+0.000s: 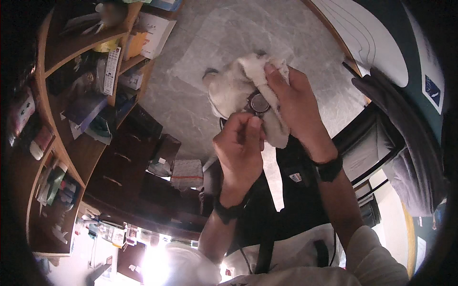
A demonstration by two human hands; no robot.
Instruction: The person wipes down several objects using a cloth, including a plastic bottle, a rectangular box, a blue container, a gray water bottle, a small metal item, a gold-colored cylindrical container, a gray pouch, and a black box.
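A round wristwatch (259,102), as far as I can tell, lies against a cream-white cloth (229,89) in front of me. The fingertips of my left hand (241,143) are pinched at the watch's near edge; most of its strap is hidden by the fingers and the cloth. My right hand (298,107) grips a bunched fold of the cloth, its thumb on top, just to the right of the watch. The cloth hangs around the watch and below both hands. Each wrist wears a black band.
On the left rises a wooden shelf unit (86,153) with a white remote control (112,71), boxes and papers. Dark drawers (118,157) stand beneath. To the right are a black chair (372,139) and a draped grey garment (404,143). Grey marbled floor (200,39) lies beyond.
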